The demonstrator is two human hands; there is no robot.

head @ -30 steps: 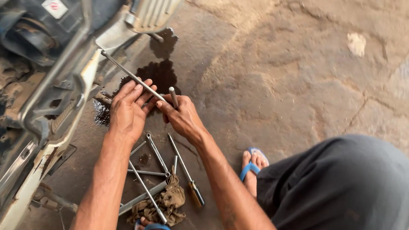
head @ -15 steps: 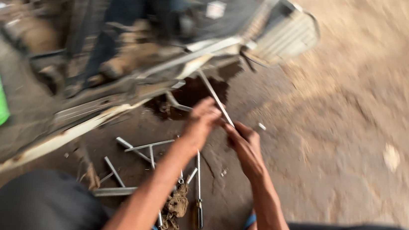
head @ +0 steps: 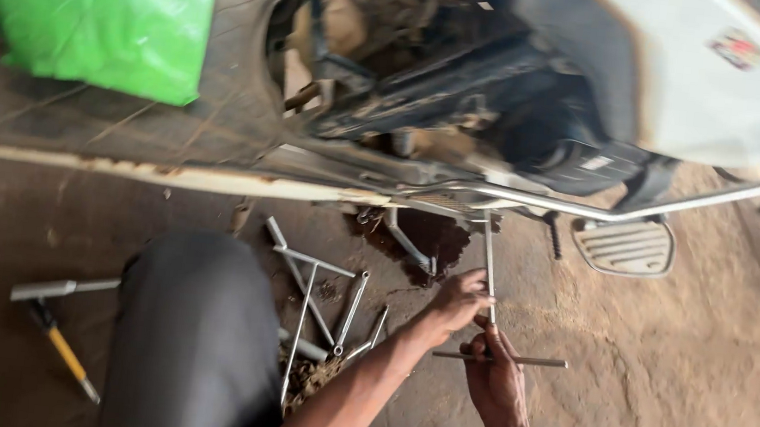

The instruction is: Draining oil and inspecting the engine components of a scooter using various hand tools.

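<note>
Crouching beside the tipped scooter (head: 540, 99), the person grips a T-handle wrench (head: 489, 280): the left hand (head: 457, 300) has its fingers curled around the shaft, and the right hand (head: 494, 378) is closed on the crossbar. The wrench tip reaches up to the underside, above a dark oil stain (head: 429, 237), so the job looks midway. Other wrenches (head: 316, 300) and a hammer (head: 54, 321) lie on the ground. The bolt itself is hidden.

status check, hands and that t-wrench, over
Left hand grips T-wrench shaft. Right hand on crossbar. Tip up under scooter. Nothing blocking.

Left hand (head: 457, 303) curled, right hand (head: 496, 375) gripping below, forearms converging
</note>
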